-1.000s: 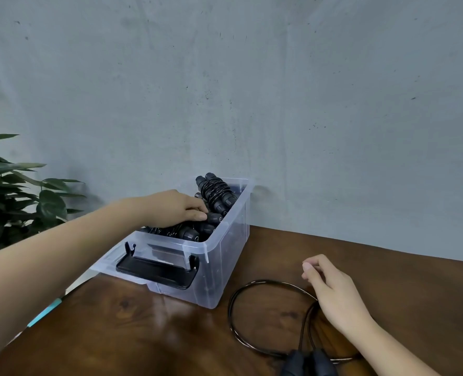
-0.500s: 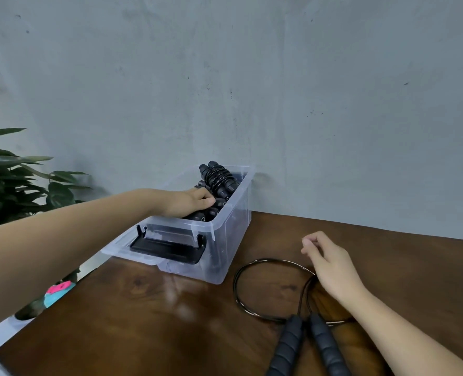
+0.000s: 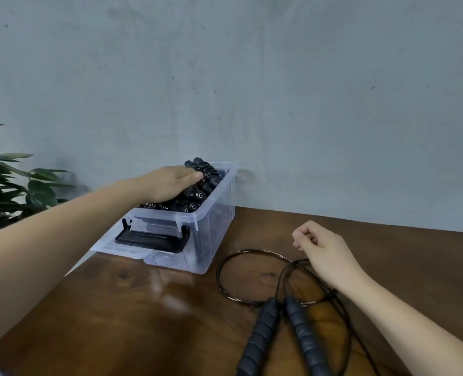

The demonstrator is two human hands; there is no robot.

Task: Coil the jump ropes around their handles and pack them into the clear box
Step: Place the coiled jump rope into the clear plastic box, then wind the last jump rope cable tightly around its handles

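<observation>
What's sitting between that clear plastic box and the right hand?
Head view: bare brown wooden table and the loose black jump rope's loop.
</observation>
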